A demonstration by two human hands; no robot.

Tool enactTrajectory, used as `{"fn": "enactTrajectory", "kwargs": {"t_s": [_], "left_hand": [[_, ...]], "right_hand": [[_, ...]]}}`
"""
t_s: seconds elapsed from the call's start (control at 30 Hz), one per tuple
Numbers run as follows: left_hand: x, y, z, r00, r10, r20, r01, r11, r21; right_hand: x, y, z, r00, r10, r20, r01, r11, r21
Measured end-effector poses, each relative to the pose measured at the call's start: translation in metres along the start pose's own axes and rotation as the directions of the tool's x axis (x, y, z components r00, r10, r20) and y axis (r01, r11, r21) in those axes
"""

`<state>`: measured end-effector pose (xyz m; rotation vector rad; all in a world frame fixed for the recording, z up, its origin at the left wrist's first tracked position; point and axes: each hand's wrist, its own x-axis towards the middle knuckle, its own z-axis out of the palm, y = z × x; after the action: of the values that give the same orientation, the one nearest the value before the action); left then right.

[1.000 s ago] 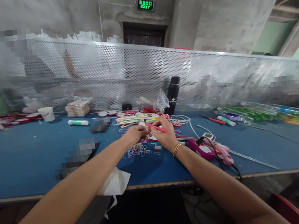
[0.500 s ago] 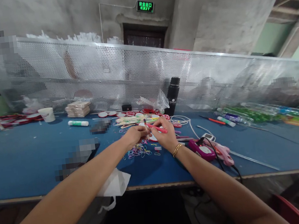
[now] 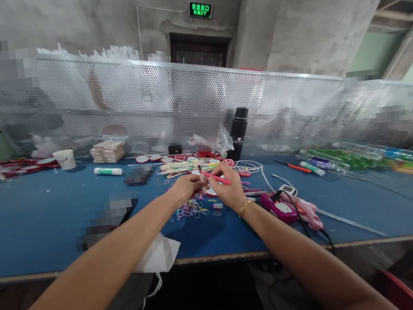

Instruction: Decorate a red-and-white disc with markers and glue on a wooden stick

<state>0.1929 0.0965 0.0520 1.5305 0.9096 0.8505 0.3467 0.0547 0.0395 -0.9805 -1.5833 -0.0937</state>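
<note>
My left hand (image 3: 187, 187) pinches a short, flat wooden stick (image 3: 201, 174), which stands nearly upright with a dark top end. In my right hand (image 3: 231, 187) is a pinkish-red marker pen (image 3: 219, 179), its tip pointing left at the stick. Whether tip and stick touch is too small to tell. Small coloured rubber bands (image 3: 190, 209) lie loose on the table below my hands. Behind them is a heap of pale sticks (image 3: 178, 167). A white round piece with a red edge (image 3: 211, 191) is partly hidden between my hands.
A black bottle (image 3: 239, 134) stands behind my right hand, before a perforated metal screen (image 3: 141, 102). Pink glue gun (image 3: 309, 213), purple device (image 3: 277, 208) and cables lie right. A phone (image 3: 113, 218), glue stick (image 3: 108, 171) and paper cup (image 3: 65, 159) are left. People sit beyond the screen.
My hands, the stick and the marker stay almost in place. Beyond the screen, a person at the far left has shifted slightly right, and another head shows at the right.
</note>
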Motion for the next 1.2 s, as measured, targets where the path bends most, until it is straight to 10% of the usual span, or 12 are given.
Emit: {"fn": "enactTrajectory", "kwargs": {"t_s": [1.2], "left_hand": [[-0.0021, 0.0013, 0.001, 0.998, -0.063, 0.012, 0.064, 0.992, -0.112]], "right_hand": [[0.0019, 0.0036, -0.0003, 0.989, 0.076, -0.126, -0.064, 0.993, 0.095]]}}
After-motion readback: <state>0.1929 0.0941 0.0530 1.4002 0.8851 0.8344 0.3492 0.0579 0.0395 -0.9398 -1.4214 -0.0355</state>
